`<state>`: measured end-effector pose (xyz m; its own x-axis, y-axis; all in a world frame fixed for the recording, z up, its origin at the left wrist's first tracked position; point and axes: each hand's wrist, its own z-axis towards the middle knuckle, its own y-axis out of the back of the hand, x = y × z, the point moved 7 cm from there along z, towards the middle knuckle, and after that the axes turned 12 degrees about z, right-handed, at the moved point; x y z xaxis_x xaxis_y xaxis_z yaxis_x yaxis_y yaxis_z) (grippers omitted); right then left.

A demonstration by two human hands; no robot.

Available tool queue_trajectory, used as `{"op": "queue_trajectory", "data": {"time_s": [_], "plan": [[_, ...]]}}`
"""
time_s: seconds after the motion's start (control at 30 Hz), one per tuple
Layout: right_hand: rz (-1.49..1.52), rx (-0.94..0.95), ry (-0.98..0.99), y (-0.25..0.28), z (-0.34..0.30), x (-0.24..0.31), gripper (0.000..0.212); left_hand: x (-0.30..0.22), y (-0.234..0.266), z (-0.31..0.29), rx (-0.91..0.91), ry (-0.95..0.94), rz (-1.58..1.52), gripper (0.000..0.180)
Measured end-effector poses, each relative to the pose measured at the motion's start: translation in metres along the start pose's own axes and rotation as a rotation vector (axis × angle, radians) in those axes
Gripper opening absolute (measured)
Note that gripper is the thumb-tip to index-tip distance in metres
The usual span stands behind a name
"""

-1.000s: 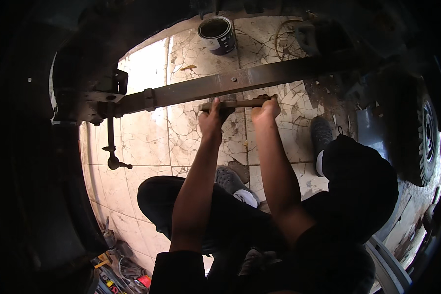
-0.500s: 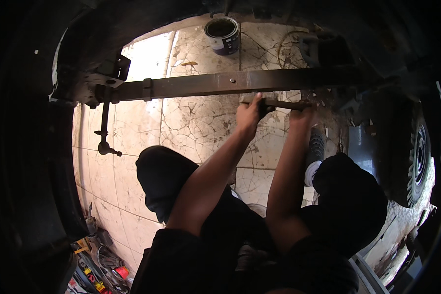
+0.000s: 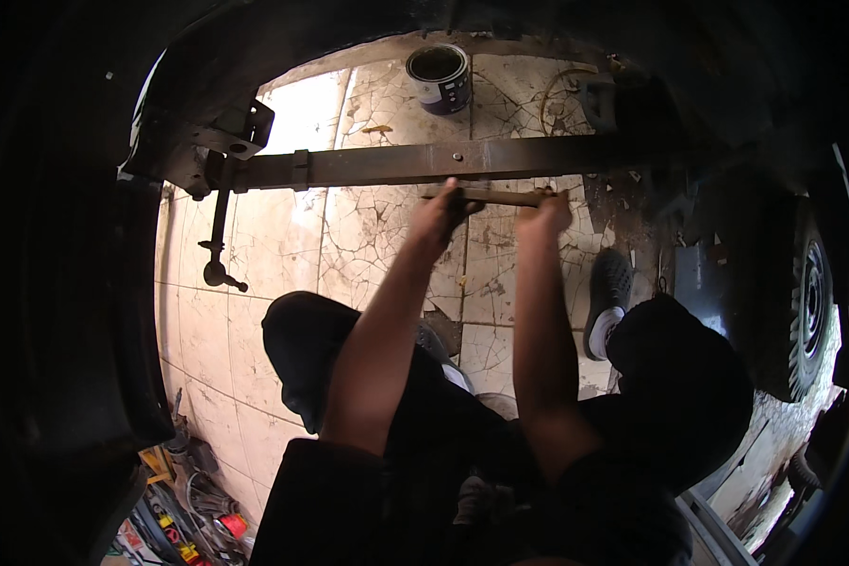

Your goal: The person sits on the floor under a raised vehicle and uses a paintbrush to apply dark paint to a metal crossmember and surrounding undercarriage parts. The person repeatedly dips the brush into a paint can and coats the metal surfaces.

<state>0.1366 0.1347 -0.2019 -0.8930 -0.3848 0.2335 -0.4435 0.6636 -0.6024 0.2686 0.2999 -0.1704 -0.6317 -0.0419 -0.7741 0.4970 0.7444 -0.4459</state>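
A narrow brown bar (image 3: pixel 505 197), its exact kind unclear, lies sideways between my hands, just below a long dark metal beam (image 3: pixel 377 164). My left hand (image 3: pixel 437 219) is closed around its left part, the thumb side up near the beam's lower edge. At the other end, my right hand (image 3: pixel 545 222) has its fingers wrapped round the bar. The bar's left tip is blurred. Whether the bar touches the beam I cannot tell. A bolt head (image 3: pixel 457 157) shows on the beam above my left hand.
An opened paint can (image 3: pixel 441 94) stands on the cracked tile floor (image 3: pixel 274 245) beyond the beam. A rod with a ball joint (image 3: pixel 219 222) hangs at left. Several tools (image 3: pixel 184 528) lie at lower left. A wheel (image 3: pixel 809 302) stands at right. Dark vehicle parts surround the view.
Both hands have moved left along the beam with the brown bar. The view has shifted slightly, and more of the shoe beside my right forearm shows.
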Motion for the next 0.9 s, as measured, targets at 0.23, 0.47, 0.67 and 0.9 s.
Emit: {"op": "queue_trajectory", "data": {"time_s": [0.23, 0.47, 0.67, 0.9], "plan": [[-0.049, 0.461, 0.158, -0.042, 0.042, 0.096, 0.034, 0.035, -0.090, 0.007, 0.096, 0.085, 0.111, 0.047], [-0.038, 0.255, 0.176, -0.030, 0.020, 0.056, 0.032, 0.016, -0.055, 0.006, 0.099, 0.012, -0.041, 0.056], [-0.291, 0.082, 0.074, -0.006, -0.063, -0.052, 0.041, -0.034, 0.049, -0.026, -0.036, -0.117, 0.110, 0.058], [-0.364, 0.005, -0.032, 0.002, -0.064, -0.056, 0.046, -0.038, 0.050, -0.040, -0.146, -0.056, 0.132, 0.052]]}}
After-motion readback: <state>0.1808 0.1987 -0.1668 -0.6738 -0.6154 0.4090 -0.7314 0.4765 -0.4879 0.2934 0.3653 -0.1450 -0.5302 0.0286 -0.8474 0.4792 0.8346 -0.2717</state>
